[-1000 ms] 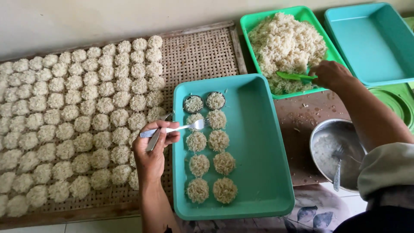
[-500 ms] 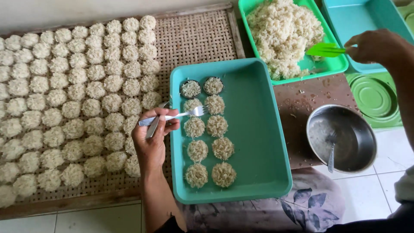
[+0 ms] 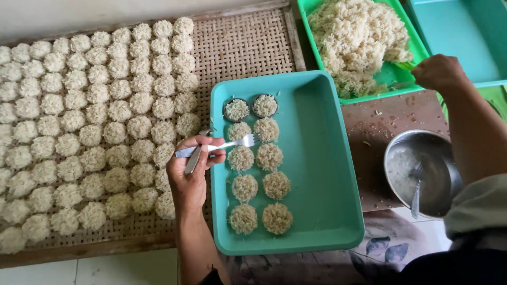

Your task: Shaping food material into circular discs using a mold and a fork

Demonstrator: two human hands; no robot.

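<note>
**A:** Head view: the left hand is closed around a metal fork and a second metal utensil (I can't tell what kind), the tines hovering over the noodle rounds lined up in two columns in the teal tray.

**B:** And the right hand?

**A:** Clamped on a green utensil at the edge of the loose noodle heap in the green tray. Two ring moulds sit filled at the top of the columns.

**B:** How to do it well, then?

**A:** I'd judge: take small, even portions, keep strands from trailing, and press gently so rounds match those on the woven mat. The steel bowl sits near the right arm.
</note>
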